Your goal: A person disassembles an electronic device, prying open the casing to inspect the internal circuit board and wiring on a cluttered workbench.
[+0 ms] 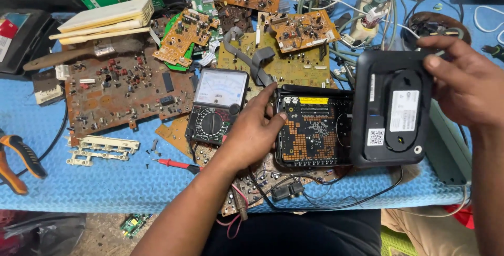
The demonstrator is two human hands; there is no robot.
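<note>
The opened device sits at the centre-right of the worktop (105, 182), which is covered with a blue, ribbed foam mat. The device consists of two parts.

1. Lower shell (315, 130): a shallow black plastic tray. It contains a dark circuit board patterned with small orange-brown squares and carrying a yellow strip along its upper edge. The left hand (252, 130) rests on the left edge of this shell, fingers curled, with the thumb and forefinger pressed against the rim at the upper left corner.

2. Back cover (391, 109): a black, matte, rounded-rectangular plastic panel with a raised oval centre, a white rectangular label and a small square code sticker. It stands tilted on its left edge, beside and touching the lower shell. The right hand (464, 85) holds it by the upper right corner, thumb on the near face, fingers behind.

Adjacent items:
- An analogue multimeter (216, 106), black case with a white dial face and rotary selector, lies just left of the left hand.
- A red probe (176, 164) lies below it on the mat.
- A large brown circuit board (123, 91) populated with small components lies further left.
- Orange-handled pliers (18, 161) lie at the left edge.
- A bundle of grey cables (346, 4) lies behind the device.
</note>
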